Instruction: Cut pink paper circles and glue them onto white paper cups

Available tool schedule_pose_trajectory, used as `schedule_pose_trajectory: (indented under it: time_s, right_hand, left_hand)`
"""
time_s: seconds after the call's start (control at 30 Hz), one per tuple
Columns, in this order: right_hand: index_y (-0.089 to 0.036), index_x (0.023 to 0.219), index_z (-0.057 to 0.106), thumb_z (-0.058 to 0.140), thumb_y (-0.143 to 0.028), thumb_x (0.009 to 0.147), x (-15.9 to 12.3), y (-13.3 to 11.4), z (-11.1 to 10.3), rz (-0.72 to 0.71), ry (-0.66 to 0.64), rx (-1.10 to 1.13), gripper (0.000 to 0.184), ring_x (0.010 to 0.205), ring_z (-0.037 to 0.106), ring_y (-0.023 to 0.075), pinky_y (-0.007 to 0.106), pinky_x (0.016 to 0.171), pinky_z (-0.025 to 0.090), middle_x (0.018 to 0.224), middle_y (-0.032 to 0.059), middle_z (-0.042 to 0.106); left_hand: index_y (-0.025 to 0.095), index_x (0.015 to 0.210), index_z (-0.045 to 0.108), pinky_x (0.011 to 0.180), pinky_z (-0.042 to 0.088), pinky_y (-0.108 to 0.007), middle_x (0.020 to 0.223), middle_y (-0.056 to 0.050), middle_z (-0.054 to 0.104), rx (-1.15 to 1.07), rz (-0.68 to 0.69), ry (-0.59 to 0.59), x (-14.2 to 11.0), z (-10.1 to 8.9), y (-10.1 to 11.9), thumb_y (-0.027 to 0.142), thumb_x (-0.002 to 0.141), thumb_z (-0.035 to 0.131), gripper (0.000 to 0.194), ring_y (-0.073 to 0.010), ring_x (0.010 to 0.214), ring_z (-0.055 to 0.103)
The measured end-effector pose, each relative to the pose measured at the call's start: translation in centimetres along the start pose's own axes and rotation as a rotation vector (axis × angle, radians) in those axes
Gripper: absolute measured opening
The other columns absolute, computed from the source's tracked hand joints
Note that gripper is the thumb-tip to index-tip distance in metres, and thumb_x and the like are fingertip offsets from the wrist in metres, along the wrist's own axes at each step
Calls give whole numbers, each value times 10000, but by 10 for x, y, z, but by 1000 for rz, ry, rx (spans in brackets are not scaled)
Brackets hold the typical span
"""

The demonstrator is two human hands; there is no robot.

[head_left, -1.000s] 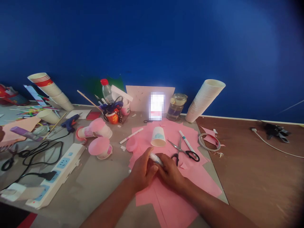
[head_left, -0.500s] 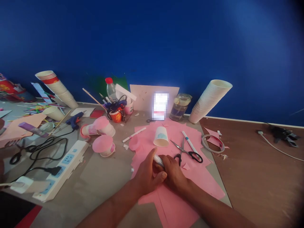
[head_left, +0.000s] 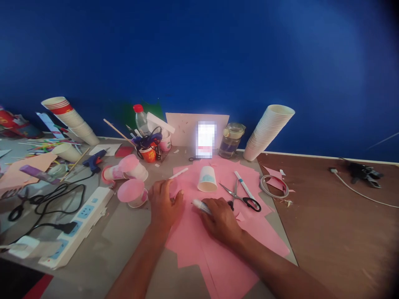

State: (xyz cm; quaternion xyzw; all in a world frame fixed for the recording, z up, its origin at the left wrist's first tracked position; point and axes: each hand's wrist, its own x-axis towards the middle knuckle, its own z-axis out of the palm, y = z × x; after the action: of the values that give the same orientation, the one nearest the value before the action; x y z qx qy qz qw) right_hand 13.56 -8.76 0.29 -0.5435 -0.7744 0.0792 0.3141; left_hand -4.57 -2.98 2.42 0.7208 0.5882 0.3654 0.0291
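Observation:
My right hand (head_left: 220,218) is closed around a white tube (head_left: 201,205), its narrow tip pointing left above the pink paper (head_left: 190,245). My left hand (head_left: 165,203) is open over the left edge of that paper. Its thumb and fingers are apart around a pink paper circle (head_left: 172,189), partly hidden by the hand; contact is hard to tell. Beyond the hands a white paper cup (head_left: 207,174) lies with its mouth toward me. Scissors (head_left: 236,193) with black handles lie partly spread right of the cup, beside a white marker (head_left: 245,185).
Cups with pink discs (head_left: 132,193) stand left of my left hand. A power strip (head_left: 77,226) with cables and a blue glue gun (head_left: 95,158) lie farther left. Tape rolls (head_left: 274,187), a leaning cup stack (head_left: 266,133), a jar (head_left: 232,139) and a bright screen (head_left: 205,139) are behind.
My left hand has parted from the right and moved left to the pink circle. The white tube stays in my right hand, its tip now exposed. The view has shifted slightly.

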Motion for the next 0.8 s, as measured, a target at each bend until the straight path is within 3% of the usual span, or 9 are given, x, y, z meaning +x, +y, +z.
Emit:
schedule_pose_trajectory:
  time_s: [0.2,0.37,0.5,0.63,0.73,0.8]
  right_hand:
    - [-150,899,557,494,-157,806,1,5,1,30,-22,-19,112,673,581,216,318,657,312,744,74,668]
    - [-150,867,576,490,-190,835,0,3,3,45,-52,-38,100,662,576,207,318,655,303,733,64,668]
    - [-158,856,593,512,-243,830,0,1,3,48,-33,-73,120,674,546,211,326,651,305,729,63,648]
    - [-166,916,594,574,-302,773,1,-2,-5,39,105,-26,198,813,521,258,378,709,335,859,94,628]
    - [-177,1021,551,522,-299,820,2,-3,-14,19,204,195,237,826,517,243,397,727,371,881,85,593]
    - [-196,1113,504,479,-310,854,2,-3,-18,26,183,458,283,770,515,206,377,699,408,908,74,556]
  left_hand:
    - [194,1007,582,877,316,-458,1036,-104,541,260,-46,-159,-5,12,-7,365,730,615,327,-304,995,464]
    - [200,823,613,849,326,-419,972,-78,553,298,-27,-180,-4,14,-12,225,748,588,83,-264,941,473]
    - [193,749,602,814,335,-409,927,-72,567,243,34,-56,-3,13,-12,175,756,571,37,-244,878,483]
    - [188,732,582,814,344,-404,890,-67,555,75,199,139,-4,8,-3,155,764,567,49,-225,856,492]
    - [187,750,574,804,379,-378,872,-59,526,-81,345,152,-9,3,7,120,763,560,70,-199,837,489]
    - [188,779,566,822,400,-381,873,-53,505,-179,423,147,-13,0,14,82,750,555,110,-187,839,489]
